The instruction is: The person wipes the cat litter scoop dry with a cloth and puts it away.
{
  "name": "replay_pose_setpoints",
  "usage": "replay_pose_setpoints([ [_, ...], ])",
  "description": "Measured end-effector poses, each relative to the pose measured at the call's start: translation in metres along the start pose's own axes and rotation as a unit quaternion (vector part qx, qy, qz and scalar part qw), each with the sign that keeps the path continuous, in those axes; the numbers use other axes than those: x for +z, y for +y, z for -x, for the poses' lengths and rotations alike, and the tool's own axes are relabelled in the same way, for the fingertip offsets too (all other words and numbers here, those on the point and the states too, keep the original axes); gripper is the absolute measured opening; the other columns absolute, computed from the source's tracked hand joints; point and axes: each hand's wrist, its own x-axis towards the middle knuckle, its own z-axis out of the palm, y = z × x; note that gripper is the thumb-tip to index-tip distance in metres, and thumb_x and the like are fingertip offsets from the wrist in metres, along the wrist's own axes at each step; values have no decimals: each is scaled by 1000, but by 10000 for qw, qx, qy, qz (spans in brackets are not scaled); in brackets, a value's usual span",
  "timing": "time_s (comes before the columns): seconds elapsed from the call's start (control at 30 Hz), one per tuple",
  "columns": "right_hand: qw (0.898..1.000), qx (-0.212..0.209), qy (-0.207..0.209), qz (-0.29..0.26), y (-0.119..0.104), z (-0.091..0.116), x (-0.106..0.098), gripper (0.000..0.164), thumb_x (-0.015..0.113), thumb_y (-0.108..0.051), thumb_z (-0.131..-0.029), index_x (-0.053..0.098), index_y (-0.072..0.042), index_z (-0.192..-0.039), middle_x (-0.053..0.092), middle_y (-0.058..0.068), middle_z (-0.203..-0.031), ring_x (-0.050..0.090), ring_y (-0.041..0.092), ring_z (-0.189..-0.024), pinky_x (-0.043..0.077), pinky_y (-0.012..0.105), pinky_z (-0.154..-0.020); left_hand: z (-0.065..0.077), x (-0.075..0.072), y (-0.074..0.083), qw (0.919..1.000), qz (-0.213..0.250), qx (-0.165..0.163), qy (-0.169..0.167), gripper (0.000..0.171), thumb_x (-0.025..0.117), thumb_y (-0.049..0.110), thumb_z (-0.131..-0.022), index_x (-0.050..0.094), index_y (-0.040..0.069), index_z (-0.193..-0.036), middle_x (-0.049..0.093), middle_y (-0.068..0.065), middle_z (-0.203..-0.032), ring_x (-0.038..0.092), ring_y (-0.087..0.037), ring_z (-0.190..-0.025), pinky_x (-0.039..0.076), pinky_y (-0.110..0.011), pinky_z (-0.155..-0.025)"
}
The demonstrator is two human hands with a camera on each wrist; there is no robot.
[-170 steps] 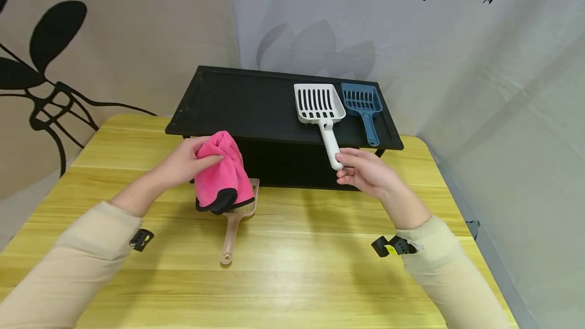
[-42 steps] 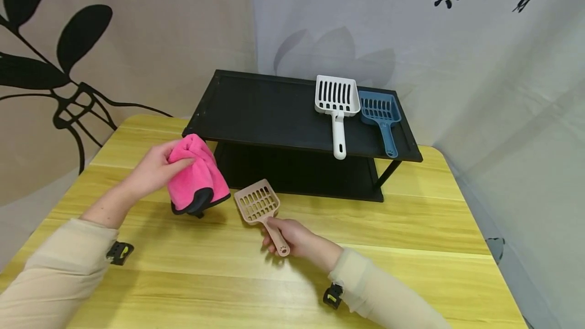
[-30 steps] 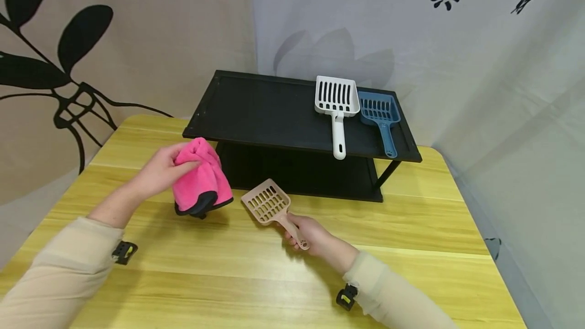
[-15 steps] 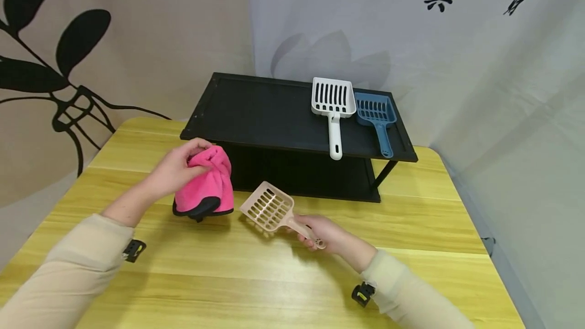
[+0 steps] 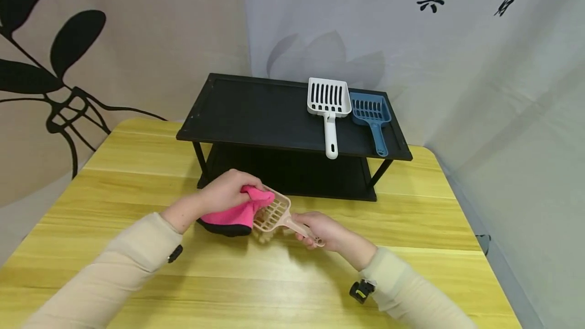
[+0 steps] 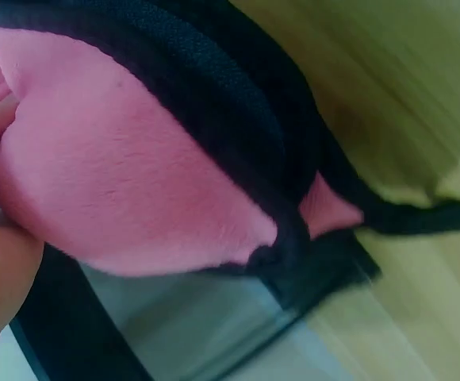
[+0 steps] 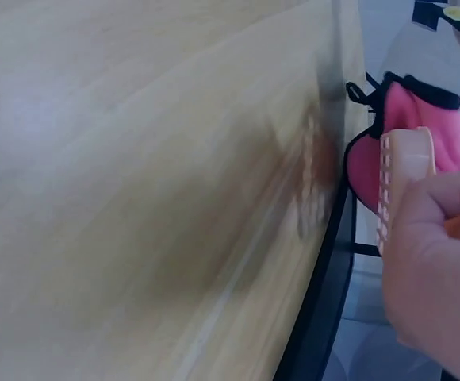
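My right hand [image 5: 320, 230] grips the handle of a beige slotted litter scoop [image 5: 274, 215], which is held above the table with its shadow below. In my left hand [image 5: 230, 192] is a bunched pink cloth [image 5: 233, 216] with black edging. The cloth lies over the left side of the scoop's head and hides part of it. The left wrist view is filled mostly by the pink cloth [image 6: 135, 159], pinched at its left side. From the right wrist, the scoop [image 7: 408, 155] shows edge-on in front of the cloth.
Behind the hands stands a black two-tier rack [image 5: 260, 110] on the wooden table [image 5: 256, 288]. A white litter scoop [image 5: 330, 116] and a blue one [image 5: 372, 116] lie at the right of its top tier, handles toward me. Fabric curtains [image 5: 183, 24] hang behind and at the right.
Earlier my right hand let go of the white scoop on the rack and took up the beige one, moving it right. Just now my left hand brought the cloth rightward onto the scoop's head.
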Motion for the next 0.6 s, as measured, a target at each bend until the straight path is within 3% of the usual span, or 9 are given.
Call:
replay_pose_setpoints([
  [0.13, 9999, -10, -86, -100, -4, 1, -1, 39, 30, -24, -102, 46, 9, -113, 47, -7, -58, 35, -2, -40, 30, 14, -40, -7, 16, 8, 9983, 21, 207, -552, 22, 68, 6, -83, 71, 15, -103, 70, 2, -101, 53, -7, -78, 44, -19, -68],
  [0.3, 9992, 35, -311, -235, -6, 3, -4, 45, 27, -24, -103, 44, 15, -118, 45, -7, -60, 32, -1, -41, 27, 13, -41, -8, 28, 7, 9926, 502, -283, -1068, 27, 68, 19, -85, 62, 15, -111, 66, -1, -109, 54, -8, -86, 44, -20, -73],
  [0.4, 9983, 97, -378, -444, -7, 4, -5, 44, 27, -23, -103, 44, 14, -118, 45, -6, -60, 31, -2, -41, 27, 12, -40, -7, 26, 7, 9887, 730, -492, -1213, 24, 67, 25, -86, 57, 14, -106, 63, -1, -102, 54, -10, -85, 45, -22, -72],
  [0.6, 9932, 143, -420, -1073, -13, 5, -9, 33, 24, -21, -104, 44, 5, -110, 46, -6, -60, 32, -3, -41, 25, 11, -40, -4, 17, 7, 9865, 712, -260, -1454, 31, 61, 23, -89, 63, 9, -116, 63, -2, -114, 54, -13, -99, 46, -28, -85],
])
